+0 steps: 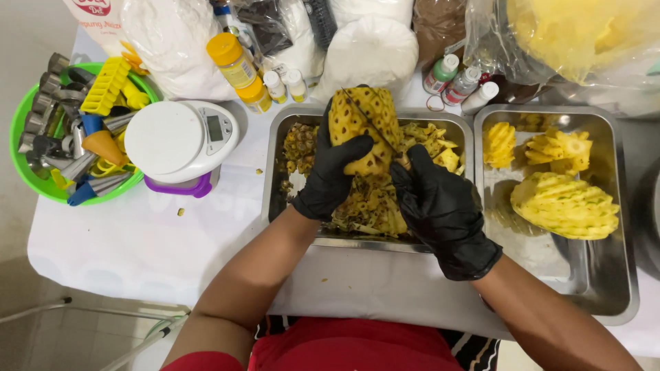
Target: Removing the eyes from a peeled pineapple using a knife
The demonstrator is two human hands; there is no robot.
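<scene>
My left hand [331, 173], in a black glove, grips a peeled pineapple [364, 124] upright over a steel tray [275, 165] heaped with peel scraps [371, 206]. My right hand [440, 209], also gloved in black, holds a knife [375, 127] whose thin blade lies diagonally across the fruit's yellow surface. The knife handle is hidden inside the fist. A second steel tray [612, 288] to the right holds peeled, spiral-cut pineapples [564, 205] and smaller pieces [499, 143].
A white kitchen scale [180, 141] stands left of the trays. A green bowl [27, 175] holds metal cutters and plastic tools. Behind are small bottles [454, 79], yellow-capped jars [234, 60], white flour bags [371, 51] and a bag of pineapple [584, 34]. The table edge runs near me.
</scene>
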